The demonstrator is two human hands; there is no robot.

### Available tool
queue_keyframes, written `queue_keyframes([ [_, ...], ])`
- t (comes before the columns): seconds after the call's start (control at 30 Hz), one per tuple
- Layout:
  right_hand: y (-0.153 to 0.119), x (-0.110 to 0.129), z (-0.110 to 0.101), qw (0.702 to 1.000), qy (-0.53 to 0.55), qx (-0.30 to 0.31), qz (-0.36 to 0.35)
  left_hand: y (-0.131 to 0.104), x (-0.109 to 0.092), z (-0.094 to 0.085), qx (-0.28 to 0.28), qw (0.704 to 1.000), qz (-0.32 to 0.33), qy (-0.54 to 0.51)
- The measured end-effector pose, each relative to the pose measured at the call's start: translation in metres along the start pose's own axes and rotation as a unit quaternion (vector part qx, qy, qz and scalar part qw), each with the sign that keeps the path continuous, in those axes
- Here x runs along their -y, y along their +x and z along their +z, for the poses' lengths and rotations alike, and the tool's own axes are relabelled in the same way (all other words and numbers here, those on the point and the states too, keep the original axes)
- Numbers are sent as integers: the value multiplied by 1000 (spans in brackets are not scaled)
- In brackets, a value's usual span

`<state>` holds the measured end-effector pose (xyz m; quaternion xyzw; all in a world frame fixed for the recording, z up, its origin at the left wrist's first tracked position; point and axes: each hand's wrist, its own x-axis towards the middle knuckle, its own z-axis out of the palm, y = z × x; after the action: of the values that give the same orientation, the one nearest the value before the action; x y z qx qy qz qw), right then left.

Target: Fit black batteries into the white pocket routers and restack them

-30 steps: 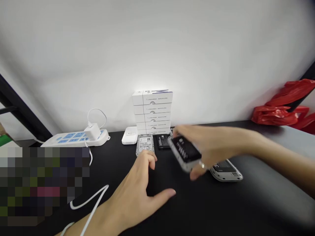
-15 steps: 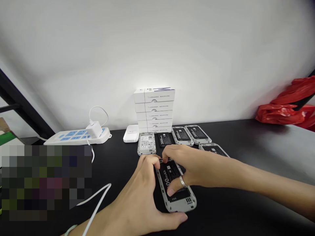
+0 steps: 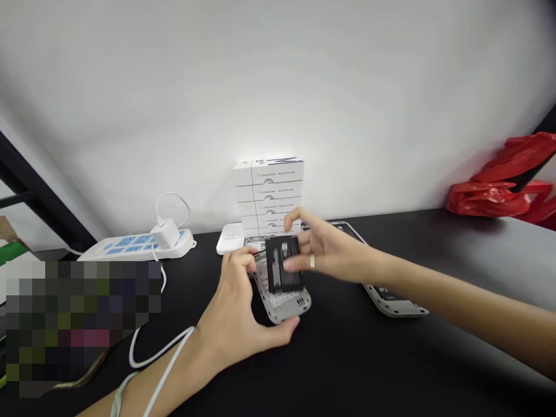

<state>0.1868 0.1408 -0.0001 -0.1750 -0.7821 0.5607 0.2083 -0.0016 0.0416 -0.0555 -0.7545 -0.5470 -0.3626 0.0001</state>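
Observation:
My left hand [image 3: 243, 313] grips the edges of a grey open-backed pocket device [image 3: 286, 310], its fingers at the far end and its thumb at the near end. A white printed label shows in the device's bay. Pinched in my right hand [image 3: 324, 249] is a black battery [image 3: 278, 275], tilted and blurred, just above that bay. Beyond my left fingers, part of another labelled device [image 3: 256, 240] is visible. Under my right forearm lies a similar device with a battery in it [image 3: 395, 304], partly hidden.
Several white boxes [image 3: 278, 191] are stacked against the wall, with a small white device [image 3: 230, 237] beside them. A power strip [image 3: 141, 246] holds a white charger [image 3: 165, 231]. Its white cable [image 3: 174, 341] crosses my left forearm. Red plastic bags [image 3: 490, 194] lie at the right.
My right hand has lifted the battery out of the grey device, baring the label. My left hand has moved the device slightly away from me and to the left.

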Motion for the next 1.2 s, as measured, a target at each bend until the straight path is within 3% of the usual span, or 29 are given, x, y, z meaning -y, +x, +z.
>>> queue_keyframes([
  [0.1, 10, -21, -16, 990, -27, -130, 41, 2, 10, 1, -20, 999, -4, 44],
  [0.17, 14, -32, -26, 978, -93, -156, 100, 4, 16, 1, -18, 997, -7, 75],
  [0.27, 14, -41, -37, 969, -150, -135, 144, 6, 23, 0, 8, 993, -16, 114],
  [0.5, 9, -51, -34, 931, -351, -94, 43, 6, 26, -4, 81, 989, -72, 99],
  [0.7, 9, -49, -16, 888, -437, -142, 31, 6, 25, -2, 90, 990, -57, 89],
  [0.97, 7, -44, -16, 881, -471, -38, 26, 7, 26, -2, 86, 991, -63, 81],
  [1.2, 5, -36, -34, 876, -477, -53, 33, 9, 27, -3, 98, 989, -58, 91],
])
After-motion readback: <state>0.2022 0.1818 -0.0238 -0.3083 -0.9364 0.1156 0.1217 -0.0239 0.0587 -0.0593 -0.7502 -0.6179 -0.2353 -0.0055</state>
